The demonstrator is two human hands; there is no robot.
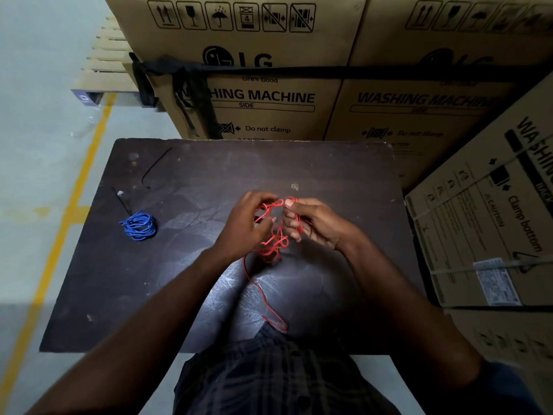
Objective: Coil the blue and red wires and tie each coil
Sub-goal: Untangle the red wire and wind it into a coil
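Note:
A tangled red wire (273, 244) hangs between my two hands above the middle of the dark table (194, 181). My left hand (247, 226) pinches loops of it at the top left. My right hand (308, 223) grips the wire's upper right part with fingers curled around strands. One loose red tail runs down toward my body at the table's near edge. The blue wire (139, 226) lies coiled on the table at the left, with a black tie (122, 202) sticking out from it.
A second black cable tie (155, 167) lies at the table's far left. Large cardboard washing machine boxes (269, 97) stand close behind the table and another box (493, 223) leans at the right. Grey floor with a yellow line (77, 190) lies left.

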